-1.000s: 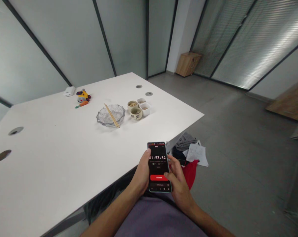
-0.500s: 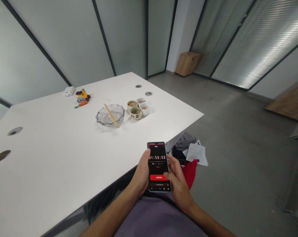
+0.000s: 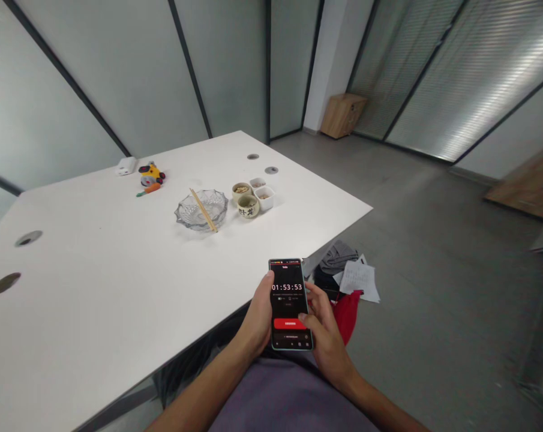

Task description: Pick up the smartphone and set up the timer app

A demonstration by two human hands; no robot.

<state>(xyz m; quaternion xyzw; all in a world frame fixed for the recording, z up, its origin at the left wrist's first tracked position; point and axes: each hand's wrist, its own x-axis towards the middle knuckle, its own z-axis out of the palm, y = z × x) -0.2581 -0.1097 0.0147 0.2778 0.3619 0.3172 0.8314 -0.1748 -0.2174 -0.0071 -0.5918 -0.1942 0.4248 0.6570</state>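
Note:
A smartphone [image 3: 288, 305] is held upright between both hands above my lap, near the table's front edge. Its dark screen reads 01:53:53 over a red button. My left hand [image 3: 257, 318] wraps the phone's left side, thumb along the edge. Around the right side curl the fingers of my right hand [image 3: 324, 327], and its thumb rests at the right end of the red button. Beyond the phone, on the table, stands a clear glass bowl [image 3: 188, 217] with a pair of chopsticks [image 3: 203, 210] laid across it.
Two patterned cups [image 3: 248, 207] and two small white containers [image 3: 266, 199] hold small pieces. Farther left are a yellow toy [image 3: 151, 174], an orange-and-green item [image 3: 149, 190] and a white box [image 3: 126, 166] on the white table [image 3: 95, 270]. Papers [image 3: 360, 280] and cloth [image 3: 338, 257] lie right of the table.

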